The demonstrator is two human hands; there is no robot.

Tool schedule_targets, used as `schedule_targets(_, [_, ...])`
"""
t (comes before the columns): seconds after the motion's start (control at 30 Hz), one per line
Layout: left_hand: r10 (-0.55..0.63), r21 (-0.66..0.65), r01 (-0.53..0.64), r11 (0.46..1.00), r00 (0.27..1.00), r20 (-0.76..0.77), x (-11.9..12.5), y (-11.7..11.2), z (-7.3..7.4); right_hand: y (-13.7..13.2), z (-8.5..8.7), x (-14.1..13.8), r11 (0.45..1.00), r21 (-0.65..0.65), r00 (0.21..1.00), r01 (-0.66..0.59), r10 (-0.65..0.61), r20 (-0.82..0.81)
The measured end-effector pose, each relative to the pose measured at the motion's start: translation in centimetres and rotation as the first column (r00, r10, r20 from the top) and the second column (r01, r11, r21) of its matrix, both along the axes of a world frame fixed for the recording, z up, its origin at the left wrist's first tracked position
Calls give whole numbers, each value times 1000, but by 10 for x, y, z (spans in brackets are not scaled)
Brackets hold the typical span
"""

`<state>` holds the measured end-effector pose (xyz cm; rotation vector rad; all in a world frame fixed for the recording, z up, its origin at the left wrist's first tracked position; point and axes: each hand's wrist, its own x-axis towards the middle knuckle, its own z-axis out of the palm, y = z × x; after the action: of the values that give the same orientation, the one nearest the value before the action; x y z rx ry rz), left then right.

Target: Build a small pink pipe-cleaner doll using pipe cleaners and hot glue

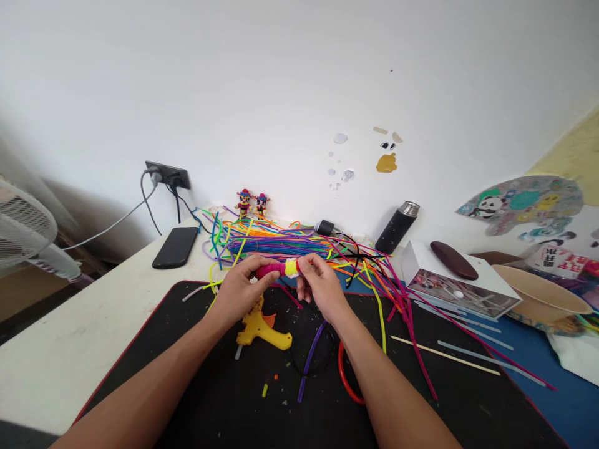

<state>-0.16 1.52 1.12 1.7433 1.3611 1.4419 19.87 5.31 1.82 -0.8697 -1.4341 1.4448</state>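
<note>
Pinching the banded piece between left hand and right hand, closed on opposite ends. Seemingly wound in magenta and yellow; cannot tell what remains, with loose stems beyond.

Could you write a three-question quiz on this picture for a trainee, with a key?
1. True or false: the yellow glue gun lies on the black mat.
2. Multiple choice: what lies on top of the white box? A) a phone B) a brown case C) a bowl
3. Open: which colour is the part of the wrapped piece that the left hand holds?

Key: 1. True. 2. B. 3. Deep pink.
</note>
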Motion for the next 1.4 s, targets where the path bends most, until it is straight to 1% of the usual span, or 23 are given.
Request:
schedule_targets(0.33, [0,-3,0,1000,1000,1,0,0,-1,0,1,0,1000,2,1000,-7,7,-17])
schedule_targets(0.67, [5,8,-4,1000,1000,-17,0,0,0,1,-2,0,1000,-3,1000,-9,9,-16])
schedule_targets(1.0, [-3,1,3,1000,1000,-9,-1,1,-3,1,-1,-1,1000,3,1000,-9,9,-8])
schedule_targets(1.4, [-1,-2,1,1000,1000,-13,1,0,0,1,-1,-1,1000,1,1000,-11,11,-14])
